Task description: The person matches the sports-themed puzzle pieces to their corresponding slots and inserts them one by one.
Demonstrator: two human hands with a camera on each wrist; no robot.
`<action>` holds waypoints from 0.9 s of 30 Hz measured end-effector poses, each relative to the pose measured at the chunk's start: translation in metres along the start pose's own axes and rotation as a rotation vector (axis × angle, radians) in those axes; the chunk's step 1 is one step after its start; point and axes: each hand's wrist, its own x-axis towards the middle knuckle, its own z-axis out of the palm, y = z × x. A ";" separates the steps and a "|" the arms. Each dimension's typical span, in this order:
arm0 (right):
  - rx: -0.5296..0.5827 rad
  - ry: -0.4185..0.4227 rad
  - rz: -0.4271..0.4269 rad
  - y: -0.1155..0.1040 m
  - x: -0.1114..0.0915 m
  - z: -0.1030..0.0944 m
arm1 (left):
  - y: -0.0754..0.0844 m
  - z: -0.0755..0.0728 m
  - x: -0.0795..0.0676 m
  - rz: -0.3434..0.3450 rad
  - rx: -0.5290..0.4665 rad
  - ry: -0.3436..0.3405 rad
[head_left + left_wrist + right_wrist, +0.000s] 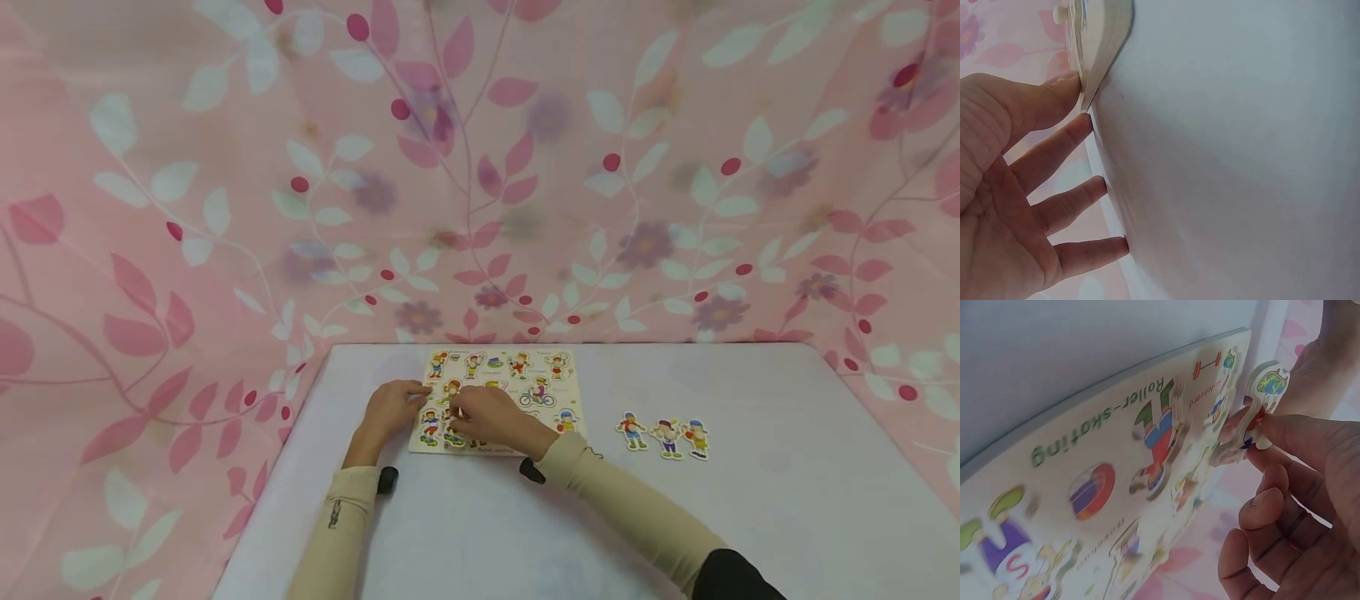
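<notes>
A wooden puzzle board point(495, 448) with printed sports figures and word labels lies on the white table. My left hand point(392, 408) is at its left edge. In the left wrist view the thumb point(1063, 94) touches the board's edge, and the other fingers are spread straight with their tips at the tabletop. Over the lower left of the board, my right hand point(487, 417) pinches a figure-shaped puzzle piece point(1270, 385) between thumb and fingers. That piece is tilted up, its green-and-yellow patterned end outermost; the fingers hide part of it.
Three loose figure pieces point(666, 438) lie in a row on the table to the right of the board. Other figures point(1159, 437) sit on the board, near the "Roller-skating" label. A pink floral curtain point(480, 192) hangs behind the table point(465, 533).
</notes>
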 end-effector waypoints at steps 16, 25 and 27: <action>0.063 0.007 0.052 -0.003 0.030 0.029 | 0.000 -0.001 0.001 0.025 -0.001 0.013; 0.109 0.015 0.104 -0.010 0.034 0.038 | 0.002 -0.003 0.000 0.018 -0.017 0.000; 0.098 0.036 0.107 -0.012 0.035 0.040 | 0.003 -0.004 0.000 0.018 -0.022 -0.001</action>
